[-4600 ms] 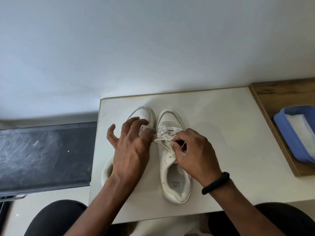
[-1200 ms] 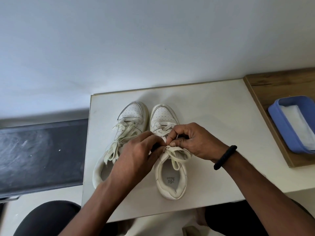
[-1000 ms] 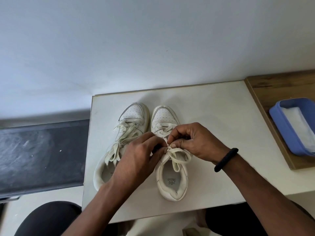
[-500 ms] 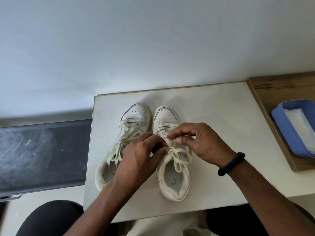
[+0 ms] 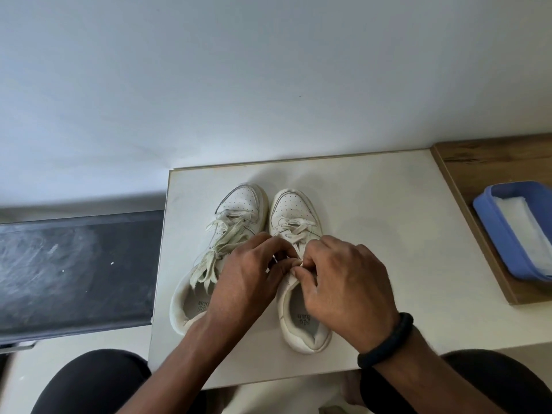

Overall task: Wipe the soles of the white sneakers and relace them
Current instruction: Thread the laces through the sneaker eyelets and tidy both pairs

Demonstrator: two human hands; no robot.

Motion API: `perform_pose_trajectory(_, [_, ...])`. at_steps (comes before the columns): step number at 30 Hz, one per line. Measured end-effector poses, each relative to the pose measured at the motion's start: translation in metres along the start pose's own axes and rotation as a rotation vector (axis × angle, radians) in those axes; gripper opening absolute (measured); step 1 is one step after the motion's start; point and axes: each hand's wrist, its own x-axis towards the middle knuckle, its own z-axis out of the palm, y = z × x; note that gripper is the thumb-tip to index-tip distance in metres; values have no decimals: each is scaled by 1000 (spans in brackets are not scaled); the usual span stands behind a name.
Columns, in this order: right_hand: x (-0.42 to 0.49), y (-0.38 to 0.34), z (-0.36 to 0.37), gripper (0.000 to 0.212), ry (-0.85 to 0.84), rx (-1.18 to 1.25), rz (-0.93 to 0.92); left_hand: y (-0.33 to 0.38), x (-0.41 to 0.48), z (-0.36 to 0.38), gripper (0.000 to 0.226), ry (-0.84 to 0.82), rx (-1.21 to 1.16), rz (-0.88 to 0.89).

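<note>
Two white sneakers stand side by side, toes pointing away, on a small white table (image 5: 373, 234). The left sneaker (image 5: 239, 204) has its laces tied in a loose bow (image 5: 218, 252). Over the tongue of the right sneaker (image 5: 294, 210), my left hand (image 5: 248, 282) and my right hand (image 5: 343, 282) meet with fingertips pinched on its lace (image 5: 295, 234). The hands cover the upper lacing and any knot. A black band circles my right wrist.
A blue tray (image 5: 504, 234) holding a white cloth (image 5: 525, 222) sits on a wooden surface (image 5: 478, 162) to the right. A dark panel (image 5: 74, 270) lies left of the table. A white wall rises behind. My knees are under the table's near edge.
My right hand has swung down over the right sneaker's opening, covering the lace loops that showed before. Both hands stay pinched on the lace. The left sneaker has not moved.
</note>
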Motion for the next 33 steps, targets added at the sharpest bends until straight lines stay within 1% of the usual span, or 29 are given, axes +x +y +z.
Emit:
perform_pose_trajectory(2, [0, -1, 1, 25, 3, 11, 28, 0, 0, 0, 9, -7, 12, 18])
perform_pose_trajectory(4, [1, -2, 1, 20, -2, 23, 29, 0, 0, 0, 17, -17, 22, 30])
perform_pose_trajectory(7, [0, 0, -5, 25, -68, 42, 49, 0, 0, 0, 28, -36, 29, 41])
perform_pose_trajectory(9, [-4, 3, -11, 22, -134, 68, 76, 0, 0, 0, 26, -47, 43, 48])
perform_pose_trajectory(11, [-13, 5, -17, 20, -155, 94, 86, -1, 0, -1, 22, -49, 48, 47])
perform_pose_trajectory(15, [-43, -1, -14, 18, -233, 133, 91, 0, 1, -1, 22, -47, 39, 34])
perform_pose_trajectory(21, [-54, -1, -11, 15, -261, 154, 76, 2, 1, -1, 26, -56, 43, -23])
perform_pose_trajectory(27, [-57, -6, -15, 24, -286, 128, 34, 6, 1, -4, 28, -70, 41, -50])
perform_pose_trajectory(29, [-56, -6, -16, 24, -276, 121, 18, 8, 0, -3, 27, -42, 53, -67])
perform_pose_trajectory(33, [-53, -3, -24, 26, -321, 123, 40, 13, 1, 1, 20, 42, 74, -148])
